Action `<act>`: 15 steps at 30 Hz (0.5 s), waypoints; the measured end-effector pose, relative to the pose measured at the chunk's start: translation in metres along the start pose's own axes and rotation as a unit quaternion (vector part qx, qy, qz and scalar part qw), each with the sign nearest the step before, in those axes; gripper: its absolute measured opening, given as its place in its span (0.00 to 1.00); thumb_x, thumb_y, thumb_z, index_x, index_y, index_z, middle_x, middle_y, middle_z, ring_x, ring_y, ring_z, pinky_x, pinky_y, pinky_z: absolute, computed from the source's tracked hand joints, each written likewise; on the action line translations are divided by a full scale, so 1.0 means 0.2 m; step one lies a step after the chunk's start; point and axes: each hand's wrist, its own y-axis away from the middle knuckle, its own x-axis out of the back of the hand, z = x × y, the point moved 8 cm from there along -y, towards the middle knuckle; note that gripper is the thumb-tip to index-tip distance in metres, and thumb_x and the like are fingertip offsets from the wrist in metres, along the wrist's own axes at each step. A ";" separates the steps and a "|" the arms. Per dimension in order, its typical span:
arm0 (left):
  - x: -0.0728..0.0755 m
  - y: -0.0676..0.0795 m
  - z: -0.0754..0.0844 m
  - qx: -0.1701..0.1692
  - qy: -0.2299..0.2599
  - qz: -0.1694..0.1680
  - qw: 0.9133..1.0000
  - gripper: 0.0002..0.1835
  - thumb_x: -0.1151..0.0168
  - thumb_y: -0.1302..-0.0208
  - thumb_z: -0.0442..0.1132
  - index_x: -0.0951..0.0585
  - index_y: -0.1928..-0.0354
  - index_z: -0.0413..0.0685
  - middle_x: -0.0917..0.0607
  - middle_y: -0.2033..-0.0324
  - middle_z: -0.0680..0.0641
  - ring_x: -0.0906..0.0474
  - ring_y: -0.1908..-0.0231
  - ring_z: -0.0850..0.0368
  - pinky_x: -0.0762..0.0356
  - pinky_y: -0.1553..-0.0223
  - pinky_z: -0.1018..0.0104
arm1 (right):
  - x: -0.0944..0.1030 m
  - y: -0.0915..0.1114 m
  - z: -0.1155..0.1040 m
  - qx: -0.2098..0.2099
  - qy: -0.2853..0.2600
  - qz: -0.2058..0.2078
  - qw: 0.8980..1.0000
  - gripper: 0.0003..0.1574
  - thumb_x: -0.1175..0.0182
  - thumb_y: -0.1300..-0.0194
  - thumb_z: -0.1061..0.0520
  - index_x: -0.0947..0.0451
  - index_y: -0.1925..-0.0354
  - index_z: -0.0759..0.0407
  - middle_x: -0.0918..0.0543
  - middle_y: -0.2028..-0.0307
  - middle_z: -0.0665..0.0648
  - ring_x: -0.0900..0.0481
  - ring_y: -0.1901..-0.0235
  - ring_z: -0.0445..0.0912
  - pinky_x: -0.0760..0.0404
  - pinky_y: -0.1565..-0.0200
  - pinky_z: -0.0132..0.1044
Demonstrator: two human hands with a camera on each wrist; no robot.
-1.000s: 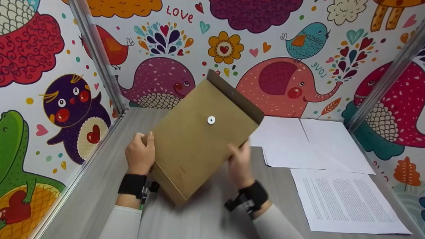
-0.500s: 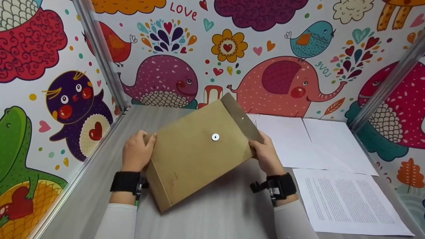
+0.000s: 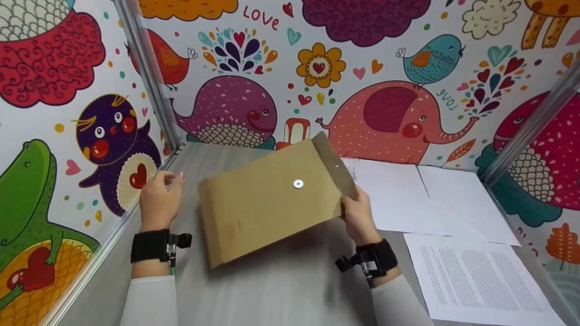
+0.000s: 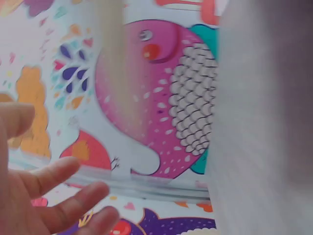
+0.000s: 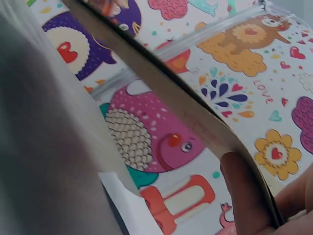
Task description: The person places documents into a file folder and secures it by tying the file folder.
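A brown kraft paper envelope (image 3: 267,199) with a white round button and an unfolded flap is held up, tilted, above the grey table. My right hand (image 3: 358,213) grips its right edge near the flap; in the right wrist view the thumb (image 5: 239,191) lies along one face, with fingers on the other side. Left of the envelope, my left hand (image 3: 161,199) is raised and apart from it. In the left wrist view the left hand's fingers (image 4: 73,205) are spread and hold nothing.
White sheets (image 3: 471,199) lie on the right of the table (image 3: 281,294), with a printed page (image 3: 485,276) in front of them. Patterned walls (image 3: 281,54) with metal corner posts enclose the table at the back and sides.
The right hand first shifted up to the envelope's flap end, and the envelope turned flatter. Since then the left hand has let go of the left edge and moved away to the left.
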 end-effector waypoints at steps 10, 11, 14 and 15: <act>-0.20 0.06 0.28 -0.070 -0.022 -0.014 0.997 0.19 0.43 0.29 0.49 0.19 0.51 0.40 0.16 0.55 0.35 0.22 0.53 0.36 0.28 0.48 0.41 | -0.18 0.42 0.36 -0.021 -0.040 -0.007 0.999 0.43 0.53 0.35 0.70 0.49 0.25 0.55 0.28 0.39 0.64 0.23 0.55 0.44 0.20 0.53 0.35; -0.25 0.08 0.31 -0.082 -0.034 -0.028 0.996 0.19 0.42 0.30 0.49 0.19 0.51 0.40 0.15 0.56 0.35 0.21 0.54 0.36 0.28 0.49 0.42 | -0.22 0.45 0.40 -0.038 -0.041 -0.025 0.998 0.45 0.52 0.37 0.70 0.51 0.25 0.56 0.29 0.39 0.66 0.23 0.55 0.45 0.20 0.53 0.36; -0.42 0.20 0.36 -0.092 -0.075 -0.088 0.989 0.21 0.41 0.32 0.53 0.19 0.48 0.44 0.15 0.54 0.38 0.21 0.52 0.38 0.27 0.51 0.43 | -0.32 0.54 0.50 -0.080 -0.013 -0.084 0.993 0.53 0.48 0.41 0.68 0.58 0.23 0.57 0.31 0.35 0.68 0.23 0.51 0.45 0.20 0.52 0.35; -0.48 0.25 0.36 -0.090 -0.090 -0.112 0.986 0.23 0.41 0.32 0.55 0.19 0.47 0.46 0.15 0.53 0.39 0.21 0.52 0.38 0.26 0.51 0.44 | -0.34 0.56 0.52 -0.094 0.000 -0.099 0.991 0.54 0.47 0.42 0.67 0.59 0.23 0.58 0.30 0.37 0.68 0.22 0.52 0.45 0.20 0.53 0.35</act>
